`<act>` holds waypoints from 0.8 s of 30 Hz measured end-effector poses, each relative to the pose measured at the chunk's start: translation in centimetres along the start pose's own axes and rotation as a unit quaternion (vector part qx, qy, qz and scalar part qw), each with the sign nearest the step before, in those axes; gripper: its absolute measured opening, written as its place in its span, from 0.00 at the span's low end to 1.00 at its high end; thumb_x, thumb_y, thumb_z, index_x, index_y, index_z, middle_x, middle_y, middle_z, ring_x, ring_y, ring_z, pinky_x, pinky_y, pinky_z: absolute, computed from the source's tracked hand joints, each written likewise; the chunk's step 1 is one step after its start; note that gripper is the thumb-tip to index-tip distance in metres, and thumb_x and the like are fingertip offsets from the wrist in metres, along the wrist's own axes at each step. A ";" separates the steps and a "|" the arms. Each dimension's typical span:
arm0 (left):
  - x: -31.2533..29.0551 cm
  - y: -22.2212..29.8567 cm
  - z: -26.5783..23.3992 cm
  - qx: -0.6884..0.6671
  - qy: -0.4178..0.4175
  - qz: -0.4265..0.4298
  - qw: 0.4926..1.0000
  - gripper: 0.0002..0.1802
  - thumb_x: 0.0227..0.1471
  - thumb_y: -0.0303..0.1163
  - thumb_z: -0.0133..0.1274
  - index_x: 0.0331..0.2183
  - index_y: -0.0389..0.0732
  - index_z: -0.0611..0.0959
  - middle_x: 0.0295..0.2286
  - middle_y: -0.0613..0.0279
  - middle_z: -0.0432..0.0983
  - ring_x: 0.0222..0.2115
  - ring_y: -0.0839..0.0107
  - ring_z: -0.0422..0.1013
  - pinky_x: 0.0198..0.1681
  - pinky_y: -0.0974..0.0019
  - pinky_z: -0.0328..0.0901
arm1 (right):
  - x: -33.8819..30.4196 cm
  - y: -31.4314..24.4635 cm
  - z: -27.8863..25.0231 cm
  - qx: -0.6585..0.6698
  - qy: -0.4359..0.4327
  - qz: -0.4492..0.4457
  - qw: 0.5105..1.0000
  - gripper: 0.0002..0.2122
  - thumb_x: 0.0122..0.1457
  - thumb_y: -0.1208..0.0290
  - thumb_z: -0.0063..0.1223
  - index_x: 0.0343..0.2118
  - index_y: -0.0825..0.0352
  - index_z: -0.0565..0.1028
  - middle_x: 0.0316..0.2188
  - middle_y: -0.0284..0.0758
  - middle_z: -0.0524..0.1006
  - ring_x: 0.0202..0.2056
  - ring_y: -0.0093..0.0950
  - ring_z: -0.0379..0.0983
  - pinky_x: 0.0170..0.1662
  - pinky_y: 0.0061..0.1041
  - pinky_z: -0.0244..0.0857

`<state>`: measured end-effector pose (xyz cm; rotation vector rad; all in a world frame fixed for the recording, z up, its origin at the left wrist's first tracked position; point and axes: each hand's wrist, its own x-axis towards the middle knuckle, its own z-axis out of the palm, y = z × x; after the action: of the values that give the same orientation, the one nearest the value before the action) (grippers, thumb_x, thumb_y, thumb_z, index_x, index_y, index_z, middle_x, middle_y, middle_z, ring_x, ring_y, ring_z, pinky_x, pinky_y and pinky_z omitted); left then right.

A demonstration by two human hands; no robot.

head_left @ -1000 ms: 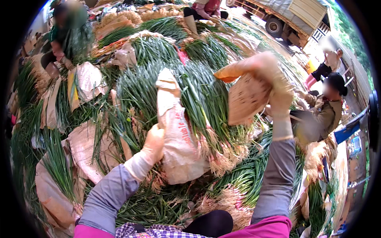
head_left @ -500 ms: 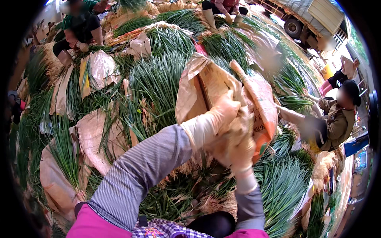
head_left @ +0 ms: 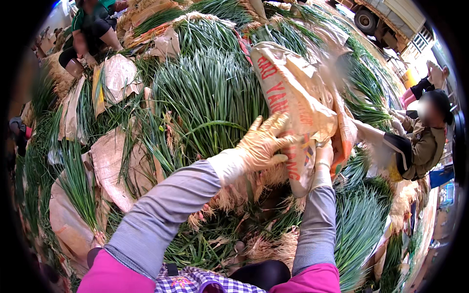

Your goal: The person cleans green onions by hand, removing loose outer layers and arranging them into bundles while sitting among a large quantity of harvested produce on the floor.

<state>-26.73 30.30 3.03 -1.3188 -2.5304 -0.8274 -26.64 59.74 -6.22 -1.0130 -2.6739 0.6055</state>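
Observation:
A woven sack (head_left: 286, 93), off-white with red lettering, stands folded upright in front of me. My right hand (head_left: 323, 155), in a pale glove, grips its near right side, with the fingertips hidden in the cloth. Spread-fingered and gloved in yellowish white, my left hand (head_left: 261, 145) is at the sack's left face; its fingertips overlap the cloth, and whether they press on it I cannot tell. Behind the left hand lies a big heap of green onions (head_left: 205, 97), their pale roots toward me. Another sack with an orange stripe (head_left: 345, 134) is just beyond my right hand.
More green onions (head_left: 354, 229) are piled at my right, and loose leaves (head_left: 210, 246) lie below my hands. Flattened sacks (head_left: 115, 161) are at the left. One person (head_left: 422, 139) sits at the right, another (head_left: 93, 34) at the far left. A truck (head_left: 391, 22) stands behind.
My left hand has let go of the bunched sack and spread its fingers. The sack has turned and now shows its lettered face. My right hand has moved slightly up and right.

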 end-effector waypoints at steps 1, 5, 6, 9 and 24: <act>0.2 0.3 0.3 0.024 -0.036 0.006 0.999 0.33 0.46 0.47 0.53 0.56 0.64 0.65 0.59 0.47 0.47 0.60 0.48 0.45 0.58 0.38 0.44 | 0.6 0.2 0.4 -0.020 -0.007 0.003 1.000 0.25 0.52 0.64 0.53 0.54 0.60 0.63 0.40 0.47 0.75 0.44 0.44 0.71 0.46 0.38 0.64; 1.5 0.4 5.0 0.131 -0.252 -0.122 0.951 0.31 0.46 0.39 0.49 0.55 0.54 0.66 0.56 0.54 0.57 0.59 0.54 0.50 0.58 0.40 0.46 | 0.7 1.9 -1.9 0.099 0.130 -0.156 0.974 0.32 0.50 0.71 0.55 0.57 0.74 0.55 0.50 0.51 0.67 0.50 0.43 0.67 0.51 0.37 0.62; 1.3 0.1 5.0 0.163 -0.326 -0.155 0.918 0.32 0.46 0.36 0.48 0.55 0.50 0.67 0.55 0.55 0.59 0.59 0.55 0.51 0.58 0.41 0.46 | -1.3 0.2 -4.2 0.021 0.252 -0.196 0.947 0.32 0.50 0.73 0.56 0.56 0.76 0.55 0.53 0.52 0.64 0.52 0.43 0.63 0.53 0.37 0.60; -3.1 -1.5 3.7 0.104 -0.314 -0.199 0.922 0.30 0.46 0.34 0.47 0.54 0.46 0.68 0.55 0.54 0.60 0.59 0.58 0.51 0.61 0.51 0.43 | -11.3 -8.1 -6.0 0.064 0.196 -0.424 0.882 0.28 0.53 0.66 0.53 0.55 0.70 0.60 0.52 0.45 0.66 0.51 0.42 0.62 0.55 0.39 0.54; -33.6 -10.9 -7.3 -0.143 -0.055 -0.580 0.800 0.35 0.46 0.44 0.55 0.49 0.31 0.63 0.45 0.41 0.65 0.47 0.54 0.65 0.54 0.60 0.59 | -24.4 -16.9 -0.6 -0.281 0.051 -0.453 0.845 0.25 0.46 0.75 0.46 0.52 0.62 0.65 0.61 0.41 0.53 0.64 0.39 0.40 0.64 0.46 0.27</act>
<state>-16.18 -2.22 -8.32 0.4041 -3.2641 -1.3373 -18.23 32.03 0.53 0.2306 -2.8293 -0.4307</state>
